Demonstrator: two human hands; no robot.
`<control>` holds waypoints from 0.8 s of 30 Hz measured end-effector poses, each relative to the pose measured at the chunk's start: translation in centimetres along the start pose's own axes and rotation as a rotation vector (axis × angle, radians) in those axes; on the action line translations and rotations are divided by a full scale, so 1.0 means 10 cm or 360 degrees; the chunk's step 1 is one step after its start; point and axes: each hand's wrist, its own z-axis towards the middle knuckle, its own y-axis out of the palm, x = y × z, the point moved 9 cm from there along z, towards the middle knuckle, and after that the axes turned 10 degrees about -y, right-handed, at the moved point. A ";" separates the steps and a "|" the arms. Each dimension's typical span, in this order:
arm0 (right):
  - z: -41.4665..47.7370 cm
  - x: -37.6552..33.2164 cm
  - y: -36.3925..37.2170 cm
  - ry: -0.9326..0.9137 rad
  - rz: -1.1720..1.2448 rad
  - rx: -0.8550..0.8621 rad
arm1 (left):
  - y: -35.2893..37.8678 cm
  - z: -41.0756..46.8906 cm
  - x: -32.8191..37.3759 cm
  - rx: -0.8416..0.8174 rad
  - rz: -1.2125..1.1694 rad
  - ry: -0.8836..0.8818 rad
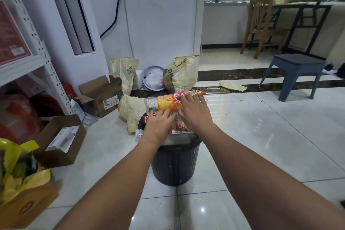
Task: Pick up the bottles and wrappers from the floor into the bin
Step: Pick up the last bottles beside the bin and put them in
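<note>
A clear plastic bottle with an orange label [169,101] lies sideways over the top of the dark ribbed bin [174,162]. My right hand [194,113] rests on its right part, fingers spread over the label. My left hand [158,124] presses on the clear bottles and red wrappers [179,127] piled at the bin's mouth, just below the orange bottle. The bin's opening is mostly hidden by my hands. A yellow wrapper [232,86] lies on the floor to the far right.
Yellowish plastic bags [183,74] and a small round basket [154,78] stand against the wall behind the bin. Open cardboard boxes [101,95] and a metal shelf [37,52] are at left. A blue stool [296,73] and a wooden chair [261,26] stand at right.
</note>
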 end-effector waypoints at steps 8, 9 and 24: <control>-0.05 0.14 -0.12 0.0068 -0.0024 0.0113 | -0.10 -0.05 0.01 0.0107 0.0047 0.0019; -0.06 0.16 -0.15 0.0080 -0.0020 0.0135 | -0.10 -0.06 0.01 0.0117 0.0051 0.0015; -0.17 0.38 -0.10 0.0177 -0.0096 0.0112 | -0.14 -0.06 -0.31 -0.0032 -0.0068 -0.0258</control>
